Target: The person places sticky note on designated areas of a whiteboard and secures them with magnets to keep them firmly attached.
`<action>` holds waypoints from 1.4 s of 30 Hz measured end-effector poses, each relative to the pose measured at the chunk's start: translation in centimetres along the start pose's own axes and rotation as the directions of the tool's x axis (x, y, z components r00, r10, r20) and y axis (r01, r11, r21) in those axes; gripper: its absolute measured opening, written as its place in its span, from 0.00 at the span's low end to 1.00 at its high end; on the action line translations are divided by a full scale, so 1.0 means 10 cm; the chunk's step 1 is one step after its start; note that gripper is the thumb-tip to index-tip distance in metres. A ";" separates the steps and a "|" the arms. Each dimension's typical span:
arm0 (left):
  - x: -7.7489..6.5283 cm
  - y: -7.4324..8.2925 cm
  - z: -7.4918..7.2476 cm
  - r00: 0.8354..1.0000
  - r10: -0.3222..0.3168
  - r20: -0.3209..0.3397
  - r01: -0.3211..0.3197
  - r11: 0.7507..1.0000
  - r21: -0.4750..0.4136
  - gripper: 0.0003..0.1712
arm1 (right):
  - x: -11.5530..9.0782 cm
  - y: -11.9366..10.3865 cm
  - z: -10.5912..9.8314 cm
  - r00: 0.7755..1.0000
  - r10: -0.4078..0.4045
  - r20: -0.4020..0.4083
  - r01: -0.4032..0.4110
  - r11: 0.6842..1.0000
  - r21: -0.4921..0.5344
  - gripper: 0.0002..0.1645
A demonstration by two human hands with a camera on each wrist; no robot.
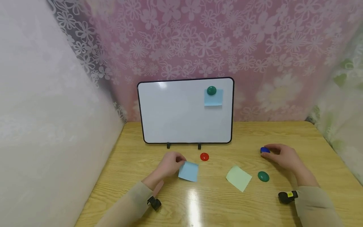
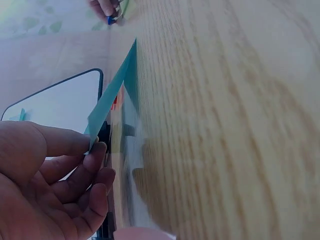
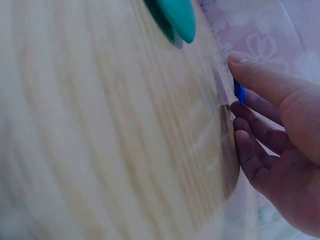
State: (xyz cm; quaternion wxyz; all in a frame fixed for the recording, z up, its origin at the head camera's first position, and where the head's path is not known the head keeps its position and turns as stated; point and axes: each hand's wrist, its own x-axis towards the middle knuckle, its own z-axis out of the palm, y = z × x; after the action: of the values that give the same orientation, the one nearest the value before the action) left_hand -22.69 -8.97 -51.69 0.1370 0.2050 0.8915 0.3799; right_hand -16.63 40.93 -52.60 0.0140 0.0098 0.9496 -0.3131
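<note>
My left hand [image 1: 171, 164] pinches a blue sticky note [image 1: 188, 171] by its upper left corner. In the left wrist view the note [image 2: 111, 95] tilts up off the table between thumb and forefinger. Over on the right, my right hand [image 1: 284, 156] holds a round blue magnet [image 1: 265, 150] between thumb and fingers, at table level. The right wrist view shows the blue magnet [image 3: 239, 92] partly hidden by the thumb. A green magnet [image 1: 263, 176] lies just below that hand, with a pale green sticky note [image 1: 239, 178] to its left.
A black-framed whiteboard [image 1: 184, 113] stands upright at the back on small black feet. On its upper right, another green magnet [image 1: 211, 90] sits over a light blue note [image 1: 213, 100]. A red magnet [image 1: 204, 156] lies in front of the board on the wooden table [image 1: 227, 208].
</note>
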 end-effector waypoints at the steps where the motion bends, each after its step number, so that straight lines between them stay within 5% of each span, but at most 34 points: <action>1: 0.00 -0.01 0.00 1.000 0.000 -0.008 0.000 1.000 -0.005 0.07 | 0.00 0.00 0.00 1.000 -0.003 0.001 0.003 1.000 -0.001 0.43; 19: -0.07 -0.03 -0.01 0.987 -0.046 -0.157 0.016 0.981 -0.193 0.12 | 0.00 0.03 0.04 1.000 0.020 -0.023 -0.019 0.998 0.055 0.44; 26: -0.10 -0.03 -0.05 0.973 -0.091 -0.211 0.036 0.968 -0.250 0.08 | -0.05 -0.05 0.03 0.997 0.054 -0.049 -0.048 0.992 0.115 0.45; 42: -0.19 0.01 -0.16 0.954 -0.133 -0.269 0.032 0.936 -0.350 0.14 | -0.10 -0.34 -0.03 0.985 0.022 -0.169 0.002 0.991 0.136 0.40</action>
State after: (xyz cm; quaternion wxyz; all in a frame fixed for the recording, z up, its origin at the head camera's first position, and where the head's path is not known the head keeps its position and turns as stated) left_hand -21.66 -10.80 -50.39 0.0552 0.0826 0.8303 0.5483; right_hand -15.76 38.34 -50.33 -0.0661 0.0422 0.9238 -0.3748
